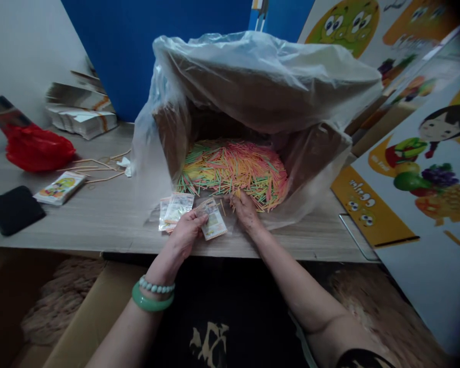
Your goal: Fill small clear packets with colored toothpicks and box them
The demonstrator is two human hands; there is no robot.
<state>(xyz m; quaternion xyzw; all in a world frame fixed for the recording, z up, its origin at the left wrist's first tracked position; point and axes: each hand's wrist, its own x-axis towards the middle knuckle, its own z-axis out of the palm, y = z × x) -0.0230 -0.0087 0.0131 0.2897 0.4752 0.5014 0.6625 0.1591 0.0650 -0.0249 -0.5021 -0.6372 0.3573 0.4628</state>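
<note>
My left hand (189, 229) pinches a small printed plastic packet (213, 223) by its left side, above the table's front edge. More such packets (178, 207) lie just behind and left of that hand. My right hand (246, 210) is at the front of a heap of thin coloured sticks (235, 166), pink, yellow, green and orange. Its fingers are closed on a few yellow-orange sticks (236, 193). The heap lies in a cardboard box turned on its side, lined with a clear plastic bag (268, 61) that spreads onto the table.
On the left of the table (111, 232) are a black flat object (15, 209), a small printed box (60, 187), a red plastic bag (38, 148) and loose rubber bands. Stacked cards (80, 110) stand behind. Large printed cartons (425, 204) rise at the right.
</note>
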